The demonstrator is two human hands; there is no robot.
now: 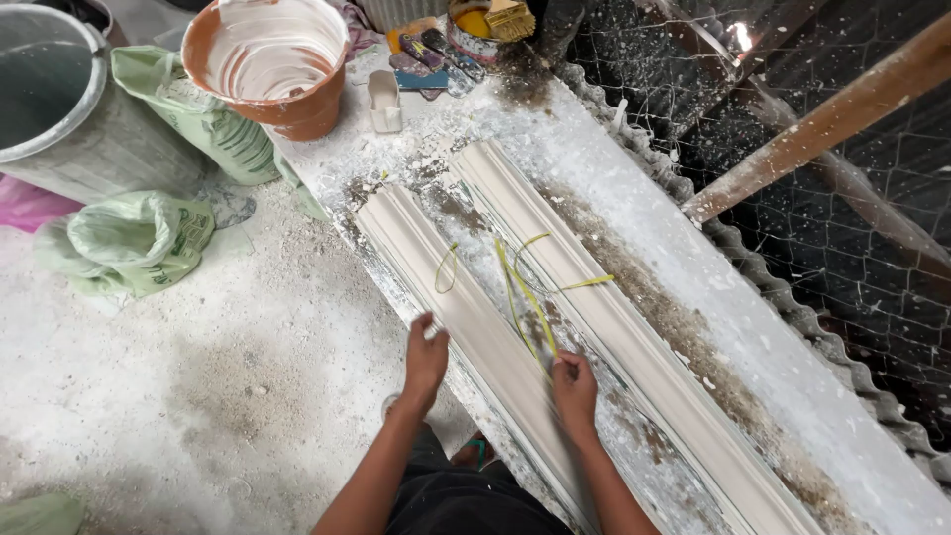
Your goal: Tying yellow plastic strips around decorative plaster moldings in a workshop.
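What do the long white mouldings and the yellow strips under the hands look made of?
Mouldings: probably cast plaster, matte white, stepped profile, chalky dust all around. Yellow strips: likely thin plastic strapping, flat, glossy, curling; the right hand pinches one, the left hand rests on the near moulding.

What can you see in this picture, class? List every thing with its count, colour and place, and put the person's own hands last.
moulding strips: two, off-white, side by side along the bench
yellow straps: a few, lying between the strips
bench: one, plaster-dusted, running diagonally
orange bucket: one, white-smeared inside, top centre
grey tub: one, top left
green sacks: two, left, on the floor
wire mesh: dark, right side
wooden pole: one, brown, upper right
left hand: resting on the near strip
right hand: pinching a yellow strap
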